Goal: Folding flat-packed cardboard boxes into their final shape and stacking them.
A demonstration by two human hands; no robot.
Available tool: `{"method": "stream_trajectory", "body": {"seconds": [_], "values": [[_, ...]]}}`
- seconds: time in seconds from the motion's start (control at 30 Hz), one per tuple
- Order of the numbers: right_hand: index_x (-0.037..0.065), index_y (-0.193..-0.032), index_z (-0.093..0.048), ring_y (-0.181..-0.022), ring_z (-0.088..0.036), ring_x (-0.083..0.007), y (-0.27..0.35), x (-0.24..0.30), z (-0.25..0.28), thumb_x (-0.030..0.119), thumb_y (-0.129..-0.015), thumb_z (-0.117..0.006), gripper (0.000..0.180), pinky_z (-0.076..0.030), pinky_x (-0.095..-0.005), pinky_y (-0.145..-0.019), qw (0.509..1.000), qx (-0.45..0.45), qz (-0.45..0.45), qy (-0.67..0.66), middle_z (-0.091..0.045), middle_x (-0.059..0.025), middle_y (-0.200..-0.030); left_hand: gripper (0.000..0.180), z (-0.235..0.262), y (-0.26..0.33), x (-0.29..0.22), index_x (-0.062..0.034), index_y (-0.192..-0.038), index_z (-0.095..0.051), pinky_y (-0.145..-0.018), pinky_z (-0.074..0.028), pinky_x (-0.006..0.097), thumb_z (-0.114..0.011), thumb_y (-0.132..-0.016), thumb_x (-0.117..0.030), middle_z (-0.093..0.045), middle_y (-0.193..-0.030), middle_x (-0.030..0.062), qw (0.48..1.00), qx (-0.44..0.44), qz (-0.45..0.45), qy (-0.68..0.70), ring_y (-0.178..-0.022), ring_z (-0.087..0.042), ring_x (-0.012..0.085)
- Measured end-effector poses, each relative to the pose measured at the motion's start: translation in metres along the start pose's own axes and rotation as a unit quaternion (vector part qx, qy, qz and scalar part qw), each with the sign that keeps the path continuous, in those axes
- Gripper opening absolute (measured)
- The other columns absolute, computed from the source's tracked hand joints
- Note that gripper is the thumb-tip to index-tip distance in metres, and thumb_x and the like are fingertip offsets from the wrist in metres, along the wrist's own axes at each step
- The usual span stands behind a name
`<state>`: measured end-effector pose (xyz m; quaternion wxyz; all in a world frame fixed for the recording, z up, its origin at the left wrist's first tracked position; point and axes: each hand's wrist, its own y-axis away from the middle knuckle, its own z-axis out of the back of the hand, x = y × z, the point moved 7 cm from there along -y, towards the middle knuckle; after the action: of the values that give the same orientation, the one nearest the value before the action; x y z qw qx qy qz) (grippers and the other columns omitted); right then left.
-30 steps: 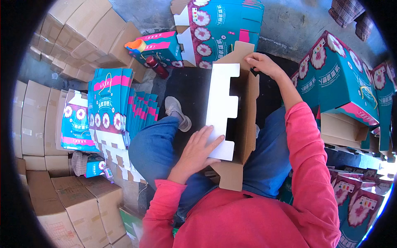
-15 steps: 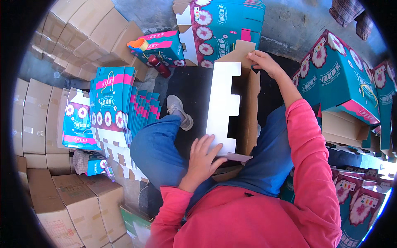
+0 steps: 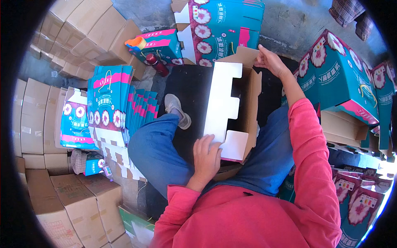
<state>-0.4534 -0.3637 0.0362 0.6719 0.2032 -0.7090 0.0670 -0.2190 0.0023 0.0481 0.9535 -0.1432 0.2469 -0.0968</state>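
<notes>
Between my knees stands an unfolded gift carton [image 3: 251, 111], its top open and its inner walls brown. A white notched flap [image 3: 221, 103] runs along its left side. At the near end a short white flap [image 3: 234, 145] is turned inward. My left hand [image 3: 206, 159] lies at the near left corner, fingers extended against the white flaps. At the far end my right hand [image 3: 269, 62] grips the edge of a raised brown end flap [image 3: 243, 56] between thumb and fingers. The carton's bottom is mostly in shadow.
Flat teal-and-pink cartons [image 3: 108, 103] are stacked left, near brown boxes [image 3: 78, 202]. A red bottle [image 3: 157, 65] and an orange tape roll [image 3: 136, 42] are by the far teal cartons [image 3: 225, 29]. Assembled teal cartons [image 3: 343, 78] stand right. My shoe [image 3: 178, 110] rests on black matting.
The near short flap has turned inward over the opening, and my left hand's fingers have drawn closer together. My right hand has shifted slightly right along the far flap.
</notes>
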Motion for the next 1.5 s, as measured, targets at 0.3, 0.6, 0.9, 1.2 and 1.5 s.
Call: {"method": "stream_trajectory", "body": {"seconds": [0.3,0.6,0.9,1.2,1.5], "values": [[0.005,-0.087,-0.073,-0.082,-0.061,-0.0141,0.013,0.013,-0.044,0.05,-0.094,-0.066,0.046,-0.047,-0.0295,-0.077,0.897,0.131,0.061,0.419,-0.068,-0.003,-0.083,0.034,-0.026,-0.011,-0.032,-0.0052,-0.121,-0.065,-0.111,-0.036,0.056,-0.055,-0.089,-0.009,-0.055,-0.134,0.0197,0.998,0.026,-0.054,-0.004,-0.131,-0.049,0.0382],[0.005,-0.096,-0.076,-0.095,-0.066,-0.0214,0.009,0.003,-0.046,0.049,-0.101,-0.053,0.05,-0.049,-0.0346,-0.09,0.929,0.11,0.053,0.349,-0.073,-0.011,-0.097,0.045,-0.032,-0.025,-0.066,0.0061,-0.12,-0.062,-0.115,-0.03,0.055,-0.069,-0.087,-0.024,-0.052,-0.135,0.0266,0.994,0.035,-0.039,0.096,-0.134,-0.043,0.0434],[0.006,-0.099,-0.076,-0.101,-0.068,-0.0358,0.02,0.004,-0.032,0.064,-0.101,-0.037,0.07,-0.049,-0.0415,-0.091,0.901,0.049,0.051,0.429,-0.072,-0.0214,-0.1,0.033,-0.018,-0.025,-0.003,0.0083,-0.116,-0.059,-0.106,-0.04,0.052,-0.062,-0.09,-0.011,-0.06,-0.124,0.0261,0.994,0.061,0.033,0.081,-0.12,-0.054,0.0435],[0.008,-0.111,-0.067,-0.114,-0.061,-0.0357,0.045,0.031,-0.087,0.052,-0.095,-0.059,0.047,-0.05,-0.0457,-0.091,0.781,0.016,0.226,0.582,-0.066,-0.0173,-0.12,0.055,0.003,-0.03,0.036,0.0068,-0.145,-0.039,-0.105,-0.043,0.047,-0.06,-0.097,-0.011,-0.042,-0.145,0.0323,0.96,-0.224,0.147,0.086,-0.134,-0.043,0.0492],[0.007,-0.109,-0.07,-0.12,-0.056,-0.0355,0.081,0.007,-0.145,0.04,-0.094,-0.064,0.037,-0.044,-0.0437,-0.105,0.71,0.145,0.367,0.583,-0.064,-0.017,-0.126,0.068,-0.015,-0.039,0.021,0.006,-0.137,-0.051,-0.116,-0.028,0.056,-0.076,-0.085,-0.03,-0.046,-0.146,0.0272,0.995,-0.023,0.061,-0.071,-0.138,-0.041,0.0435]]}}
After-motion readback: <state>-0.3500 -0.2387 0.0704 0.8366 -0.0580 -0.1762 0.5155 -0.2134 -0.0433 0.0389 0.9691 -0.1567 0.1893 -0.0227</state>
